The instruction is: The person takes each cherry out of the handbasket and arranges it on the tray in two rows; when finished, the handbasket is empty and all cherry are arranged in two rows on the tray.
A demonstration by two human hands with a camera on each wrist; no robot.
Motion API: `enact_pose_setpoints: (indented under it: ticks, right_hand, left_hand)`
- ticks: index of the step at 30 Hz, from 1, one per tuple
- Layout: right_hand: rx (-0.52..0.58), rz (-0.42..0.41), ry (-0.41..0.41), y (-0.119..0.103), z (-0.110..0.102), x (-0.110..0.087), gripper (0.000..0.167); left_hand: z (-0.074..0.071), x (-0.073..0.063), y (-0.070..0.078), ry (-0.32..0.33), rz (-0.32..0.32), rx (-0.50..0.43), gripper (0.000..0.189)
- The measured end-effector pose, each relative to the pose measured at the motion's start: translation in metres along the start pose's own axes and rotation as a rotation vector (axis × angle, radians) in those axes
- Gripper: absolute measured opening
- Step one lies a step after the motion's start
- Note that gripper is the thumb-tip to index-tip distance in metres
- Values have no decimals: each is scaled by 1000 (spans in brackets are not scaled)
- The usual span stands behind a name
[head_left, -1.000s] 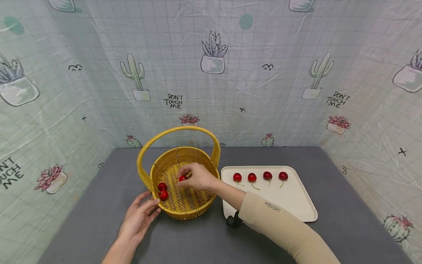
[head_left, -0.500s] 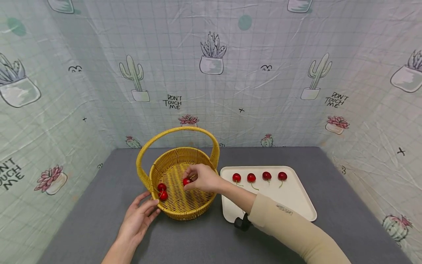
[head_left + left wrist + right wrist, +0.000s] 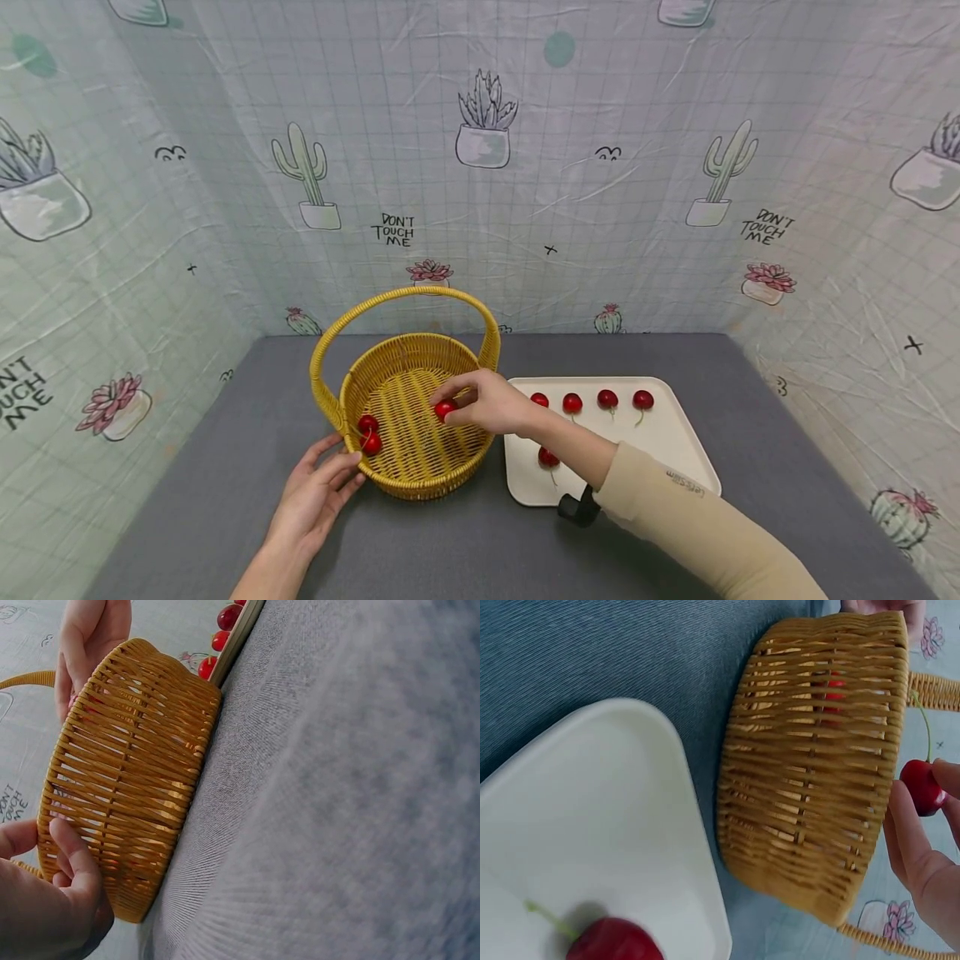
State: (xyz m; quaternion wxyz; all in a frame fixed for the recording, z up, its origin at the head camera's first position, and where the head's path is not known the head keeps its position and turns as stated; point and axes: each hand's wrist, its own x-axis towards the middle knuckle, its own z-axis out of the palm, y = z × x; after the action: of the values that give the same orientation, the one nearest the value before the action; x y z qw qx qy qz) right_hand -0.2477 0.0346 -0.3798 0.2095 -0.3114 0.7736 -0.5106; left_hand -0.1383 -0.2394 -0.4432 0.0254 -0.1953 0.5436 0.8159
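The yellow wicker basket, with its tall arched handle, stands on the grey table. My left hand holds the basket's left rim, thumb and fingers on either side of it. Over the right part of the basket, my right hand pinches a red cherry between thumb and fingers. In the right wrist view this cherry shows a green stem and sits just above rim level. Two more cherries lie inside the basket near its left wall.
A cream tray lies right of the basket, under my right forearm. Several cherries line its far side, and another cherry lies nearer its left edge. A patterned cloth hangs behind and beside the table.
My right hand has moved right with the cherry, from the basket's middle toward its right rim. A cherry on the tray's left has come into sight. My left hand has stayed still.
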Motion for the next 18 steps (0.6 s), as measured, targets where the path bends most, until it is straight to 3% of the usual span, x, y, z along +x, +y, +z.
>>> enact_pose_setpoints:
  ticks: [9,18]
  right_hand:
    - [-30,5,32,8,-18,-17,33]
    - [-43,22,65,10,-34,-36,26]
  left_hand:
    - [0,0,0,-4,4,-2,68]
    - [0,0,0,-2,5,-6,65]
